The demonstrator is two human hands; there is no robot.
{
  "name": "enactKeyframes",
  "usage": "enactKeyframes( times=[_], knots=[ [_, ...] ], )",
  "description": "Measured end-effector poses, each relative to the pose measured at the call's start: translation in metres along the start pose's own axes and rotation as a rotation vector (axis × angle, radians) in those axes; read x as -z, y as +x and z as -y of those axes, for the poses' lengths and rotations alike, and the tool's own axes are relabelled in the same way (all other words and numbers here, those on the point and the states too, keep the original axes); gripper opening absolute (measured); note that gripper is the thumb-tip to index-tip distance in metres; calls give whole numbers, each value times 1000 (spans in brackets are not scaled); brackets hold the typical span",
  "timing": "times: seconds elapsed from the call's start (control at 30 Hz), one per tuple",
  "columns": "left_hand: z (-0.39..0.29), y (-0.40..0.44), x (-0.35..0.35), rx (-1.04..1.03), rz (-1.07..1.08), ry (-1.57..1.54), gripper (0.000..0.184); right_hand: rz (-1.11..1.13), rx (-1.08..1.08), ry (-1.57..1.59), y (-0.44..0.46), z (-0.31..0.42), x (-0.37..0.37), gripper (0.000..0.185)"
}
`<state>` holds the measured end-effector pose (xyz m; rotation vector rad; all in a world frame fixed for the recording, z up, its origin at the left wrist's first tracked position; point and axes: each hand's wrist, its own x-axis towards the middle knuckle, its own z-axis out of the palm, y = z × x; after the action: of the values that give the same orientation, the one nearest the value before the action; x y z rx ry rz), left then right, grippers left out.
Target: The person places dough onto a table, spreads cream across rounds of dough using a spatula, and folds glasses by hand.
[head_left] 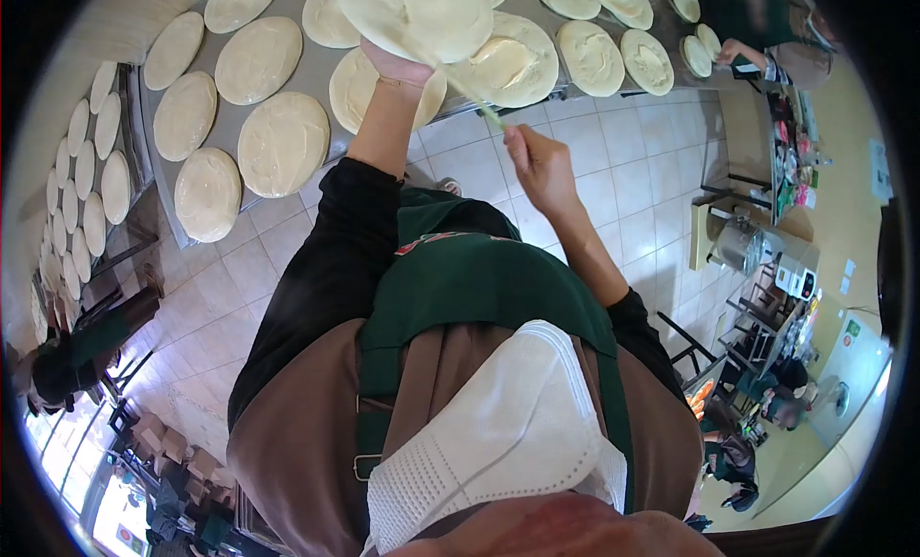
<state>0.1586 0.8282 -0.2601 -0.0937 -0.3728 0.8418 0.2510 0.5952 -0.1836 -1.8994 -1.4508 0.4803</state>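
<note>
My left hand (pixel 395 68) is under a pale round dough disc (pixel 417 15), holding it up above the table at the top of the view. Most of its fingers are hidden beneath the disc. My right hand (pixel 540 169) is closed around the end of a thin, pale green tool (pixel 474 95), whose other end reaches the disc's near edge. Whether it is a spatula or a brush, I cannot tell. Just right of the held disc lies another disc (pixel 508 63) with a thick cream-coloured smear on top. A further disc (pixel 355 92) lies partly behind my left forearm.
Several coated discs (pixel 283 145) cover the grey table (pixel 335 140). More discs (pixel 115 188) lie on a second table at far left, near a person (pixel 86 356). Another person's hand (pixel 738 54) is by the table's right end. Tiled floor (pixel 613 159) shows below.
</note>
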Motion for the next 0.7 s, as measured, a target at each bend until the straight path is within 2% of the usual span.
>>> enactKeyframes(
  times=[0.2,0.27,0.4,0.47,0.57,0.63,0.67,0.7],
  knots=[
    [7,-10,11,33,11,-64,65,-224,-26,17,44,-23,22,32],
    [17,-11,10,-79,-194,383,64,-254,-79,-28,56,-27,24,33],
    [27,-9,10,5,-135,190,65,-159,-101,-122,52,-21,1,33],
    [33,-10,1,-54,-305,702,67,-113,-66,-92,44,-9,-5,33],
    [27,-9,13,-32,-285,566,67,-33,-25,-11,38,5,-1,32],
    [31,-8,11,-52,-283,588,67,67,10,22,38,10,4,33],
    [32,-7,8,-74,-280,610,66,67,12,22,40,7,5,33],
    [29,-6,14,-75,-278,610,66,-25,13,43,43,2,7,34]
  ],
)
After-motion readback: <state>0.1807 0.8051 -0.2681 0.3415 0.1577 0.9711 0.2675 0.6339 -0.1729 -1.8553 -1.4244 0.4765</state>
